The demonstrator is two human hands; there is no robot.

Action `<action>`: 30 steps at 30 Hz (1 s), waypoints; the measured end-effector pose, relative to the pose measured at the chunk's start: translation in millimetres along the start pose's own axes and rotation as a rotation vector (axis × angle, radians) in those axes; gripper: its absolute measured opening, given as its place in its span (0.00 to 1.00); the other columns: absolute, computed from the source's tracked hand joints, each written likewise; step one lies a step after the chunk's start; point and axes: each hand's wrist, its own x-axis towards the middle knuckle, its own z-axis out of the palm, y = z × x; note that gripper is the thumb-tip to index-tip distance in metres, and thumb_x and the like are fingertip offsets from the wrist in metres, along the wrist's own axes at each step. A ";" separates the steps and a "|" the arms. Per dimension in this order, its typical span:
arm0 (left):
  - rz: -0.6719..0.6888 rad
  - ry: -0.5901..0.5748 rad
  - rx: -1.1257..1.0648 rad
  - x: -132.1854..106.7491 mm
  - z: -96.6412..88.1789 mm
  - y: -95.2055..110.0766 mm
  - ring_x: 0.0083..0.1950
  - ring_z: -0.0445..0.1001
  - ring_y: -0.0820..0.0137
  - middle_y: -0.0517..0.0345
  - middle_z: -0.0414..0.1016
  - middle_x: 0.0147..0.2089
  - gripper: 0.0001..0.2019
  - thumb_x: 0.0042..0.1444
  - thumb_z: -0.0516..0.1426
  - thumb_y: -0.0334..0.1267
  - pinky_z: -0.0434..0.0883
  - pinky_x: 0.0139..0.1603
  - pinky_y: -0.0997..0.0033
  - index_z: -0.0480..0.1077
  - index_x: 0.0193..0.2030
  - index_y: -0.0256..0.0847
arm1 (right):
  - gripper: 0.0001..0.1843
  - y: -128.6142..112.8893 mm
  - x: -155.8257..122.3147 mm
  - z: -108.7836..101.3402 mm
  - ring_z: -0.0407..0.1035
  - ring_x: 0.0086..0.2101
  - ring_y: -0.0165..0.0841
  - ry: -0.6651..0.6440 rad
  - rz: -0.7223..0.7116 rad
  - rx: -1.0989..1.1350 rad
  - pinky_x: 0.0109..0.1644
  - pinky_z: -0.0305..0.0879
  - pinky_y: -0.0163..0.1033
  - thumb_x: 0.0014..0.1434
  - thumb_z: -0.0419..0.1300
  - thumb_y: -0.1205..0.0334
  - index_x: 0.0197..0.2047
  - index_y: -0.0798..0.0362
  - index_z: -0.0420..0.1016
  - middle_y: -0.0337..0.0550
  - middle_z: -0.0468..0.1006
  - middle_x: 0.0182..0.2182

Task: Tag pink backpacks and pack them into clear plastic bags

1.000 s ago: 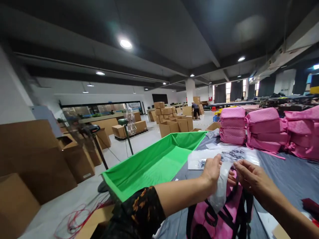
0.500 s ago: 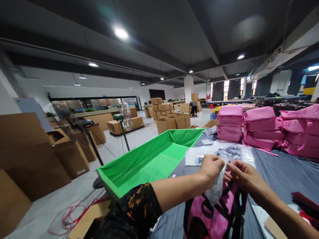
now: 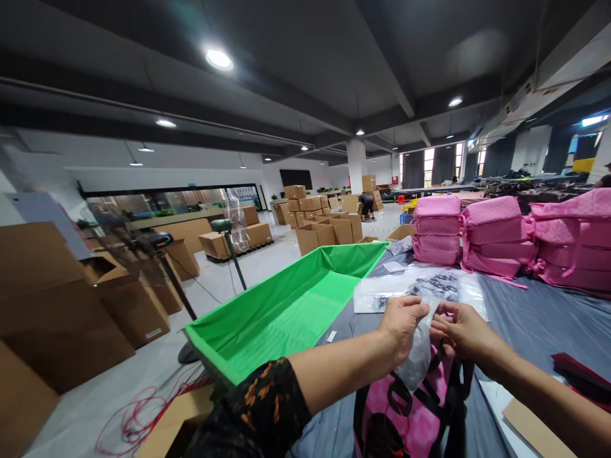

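Observation:
My left hand (image 3: 403, 324) pinches a small translucent plastic bag (image 3: 416, 359) near its top edge. Opposite it, my right hand (image 3: 461, 331) has its fingers closed by the bag's upper right side; what lies between those fingertips is hard to make out. The bag hangs over a pink backpack (image 3: 424, 413) with black straps, which lies on the grey-covered table (image 3: 520, 324) right below my hands. Just beyond my hands is a flat clear plastic packet (image 3: 367, 296) with a pile of small black cords (image 3: 434, 286) on it.
Stacks of pink backpacks (image 3: 496, 238) line the table's far right. A bright green fabric-lined bin (image 3: 267, 331) adjoins the table's left side. Cardboard boxes (image 3: 52, 299) and a fan on a stand (image 3: 157, 245) are at left. A person (image 3: 366, 205) bends over far off.
The view has shifted slightly. My right hand has turned a little and its fingers have moved on the bag's edge; the left hand keeps its pinch.

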 end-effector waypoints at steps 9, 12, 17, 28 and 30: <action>0.046 -0.065 0.033 11.7 -11.4 -6.6 0.24 0.74 0.70 0.56 0.75 0.26 0.14 0.42 0.67 0.34 0.73 0.30 0.70 0.75 0.36 0.31 | 0.30 -7.0 -30.2 3.9 0.33 0.12 0.16 -0.211 0.071 0.536 0.12 0.33 0.24 0.43 0.75 0.42 0.24 0.51 0.62 0.21 0.48 0.11; 0.091 0.028 0.043 8.6 -15.2 -6.8 0.27 0.75 0.71 0.57 0.77 0.33 0.25 0.41 0.70 0.35 0.73 0.33 0.71 0.74 0.48 0.34 | 0.26 -10.8 -27.9 6.5 0.30 0.12 0.14 -0.308 0.064 0.665 0.11 0.34 0.23 0.45 0.75 0.47 0.25 0.52 0.64 0.21 0.50 0.12; -0.024 0.090 0.063 -7.2 -29.2 3.9 0.31 0.77 0.68 0.53 0.78 0.36 0.28 0.36 0.75 0.43 0.73 0.35 0.67 0.73 0.44 0.34 | 0.32 9.1 -36.3 3.0 0.50 0.11 0.20 -0.089 0.130 0.621 0.11 0.43 0.23 0.45 0.76 0.48 0.51 0.49 0.76 0.26 0.65 0.15; 0.467 0.030 0.905 -18.3 -50.9 5.5 0.50 0.79 0.53 0.44 0.81 0.47 0.21 0.60 0.56 0.43 0.73 0.54 0.56 0.71 0.59 0.39 | 0.38 93.9 -82.4 49.8 0.64 0.14 0.30 0.070 -0.362 -0.264 0.17 0.61 0.32 0.67 0.55 0.39 0.75 0.43 0.56 0.33 0.70 0.16; 0.560 0.024 1.049 -17.3 -58.6 7.5 0.63 0.73 0.50 0.41 0.75 0.62 0.22 0.61 0.57 0.41 0.66 0.66 0.53 0.71 0.61 0.41 | 0.35 102.7 -81.0 50.3 0.67 0.15 0.31 0.152 -0.609 -0.522 0.21 0.65 0.33 0.66 0.60 0.48 0.74 0.41 0.60 0.34 0.72 0.17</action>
